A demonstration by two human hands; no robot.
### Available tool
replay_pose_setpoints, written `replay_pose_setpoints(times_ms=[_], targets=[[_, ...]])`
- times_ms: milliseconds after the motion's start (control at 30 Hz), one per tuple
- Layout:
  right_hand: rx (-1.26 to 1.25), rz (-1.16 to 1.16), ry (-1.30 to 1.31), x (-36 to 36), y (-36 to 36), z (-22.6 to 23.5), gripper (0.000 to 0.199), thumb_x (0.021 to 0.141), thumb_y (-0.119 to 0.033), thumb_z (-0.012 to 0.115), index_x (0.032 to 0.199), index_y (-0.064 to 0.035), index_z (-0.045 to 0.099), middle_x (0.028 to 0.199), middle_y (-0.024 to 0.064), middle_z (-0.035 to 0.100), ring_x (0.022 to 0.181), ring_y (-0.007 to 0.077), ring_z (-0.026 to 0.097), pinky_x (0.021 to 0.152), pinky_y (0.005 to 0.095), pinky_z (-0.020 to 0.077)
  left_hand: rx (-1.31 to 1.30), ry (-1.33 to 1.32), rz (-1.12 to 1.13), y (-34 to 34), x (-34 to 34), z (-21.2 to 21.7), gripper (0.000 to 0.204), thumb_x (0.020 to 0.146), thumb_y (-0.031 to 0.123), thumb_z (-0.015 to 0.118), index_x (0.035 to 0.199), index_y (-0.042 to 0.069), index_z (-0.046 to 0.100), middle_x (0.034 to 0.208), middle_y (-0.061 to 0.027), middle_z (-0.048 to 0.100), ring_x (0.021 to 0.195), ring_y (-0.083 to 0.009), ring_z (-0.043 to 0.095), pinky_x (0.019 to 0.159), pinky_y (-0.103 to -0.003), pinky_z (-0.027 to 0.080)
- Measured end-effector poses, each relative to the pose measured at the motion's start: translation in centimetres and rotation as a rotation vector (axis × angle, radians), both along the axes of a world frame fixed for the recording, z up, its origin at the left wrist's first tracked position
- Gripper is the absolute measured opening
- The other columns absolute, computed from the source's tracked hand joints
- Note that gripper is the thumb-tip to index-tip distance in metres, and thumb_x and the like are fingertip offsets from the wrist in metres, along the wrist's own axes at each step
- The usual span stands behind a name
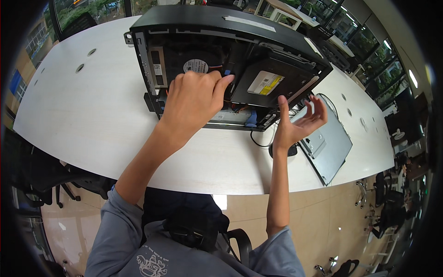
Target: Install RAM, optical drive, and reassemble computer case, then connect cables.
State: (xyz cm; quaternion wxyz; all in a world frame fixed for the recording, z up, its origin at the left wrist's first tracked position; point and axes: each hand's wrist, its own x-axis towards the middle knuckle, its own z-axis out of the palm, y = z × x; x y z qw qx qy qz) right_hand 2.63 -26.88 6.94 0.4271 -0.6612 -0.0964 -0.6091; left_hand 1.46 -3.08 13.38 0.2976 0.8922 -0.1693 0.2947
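A black desktop computer case stands on the table in front of me with its inside exposed. My left hand reaches into it, fingers curled and their tips hidden; the thumb lies by a small blue latch between the round fan and the optical drive. The drive, black with a white and yellow label, sits tilted in the case's right half. At its lower right corner is my right hand, open, thumb up and fingers spread, holding nothing. Whether that thumb touches the drive I cannot tell.
A flat grey metal side panel lies on the white table to the right, beside a black cable and a dark object partly behind my right wrist. Round holes dot the tabletop. Office chairs stand around.
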Motion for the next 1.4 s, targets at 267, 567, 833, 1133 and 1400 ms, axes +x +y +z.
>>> replay_pose_setpoints(times_ms=[267,567,833,1133,1400], targets=[[0.091,0.69,0.322,2.9,-3.2,5.2,0.108,0.076,-0.034,0.09,0.158,-0.0057,0.024,0.144,0.0206,0.047,0.126,0.0298,0.056,0.103,0.0399,0.0479,-0.128,-0.09,-0.058,0.3,0.8,-0.1,0.029,0.091,0.022,0.079,0.072,0.005,0.065,0.049,-0.0047,0.059,0.042,-0.0153,0.058,0.047,-0.027,0.044],[0.213,0.686,0.39,4.5,-3.0,4.8,0.063,0.083,-0.036,0.085,0.125,0.0016,0.057,0.105,0.0093,0.067,0.093,0.0178,0.064,0.085,0.0304,0.0521,-0.076,-0.26,-0.041,0.1,1.4,-1.0,0.021,0.089,0.018,0.082,0.081,0.006,0.067,0.05,0.0011,0.057,0.042,-0.0039,0.053,0.042,-0.02,0.035],[0.13,0.555,0.313,4.3,-3.4,3.7,0.045,0.097,-0.038,0.074,0.113,0.0014,0.06,0.094,0.0053,0.064,0.083,0.0117,0.06,0.075,0.0253,0.049,0.007,-0.405,0.019,-0.6,1.0,-0.9,0.015,0.091,0.019,0.078,0.085,0.007,0.069,0.059,-0.0031,0.064,0.044,-0.0148,0.06,0.042,-0.028,0.044],[0.305,0.664,0.294,4.1,-2.3,3.4,0.046,0.096,-0.039,0.072,0.118,-0.0006,0.059,0.101,0.0047,0.063,0.085,0.0114,0.056,0.077,0.0265,0.046,0.0,-0.374,-0.062,-1.7,1.0,-0.6,0.011,0.092,0.007,0.073,0.088,0.002,0.064,0.075,-0.0088,0.069,0.056,-0.0239,0.067,0.049,-0.032,0.051],[0.151,0.671,0.349,3.6,-2.5,3.9,0.063,0.083,-0.042,0.086,0.119,0.0009,0.059,0.103,0.0083,0.066,0.094,0.0166,0.064,0.085,0.0302,0.0519,0.082,-0.335,-0.056,-2.8,0.6,0.0,0.015,0.093,0.004,0.072,0.084,0.0,0.061,0.071,-0.0096,0.067,0.055,-0.0218,0.065,0.05,-0.031,0.05]])
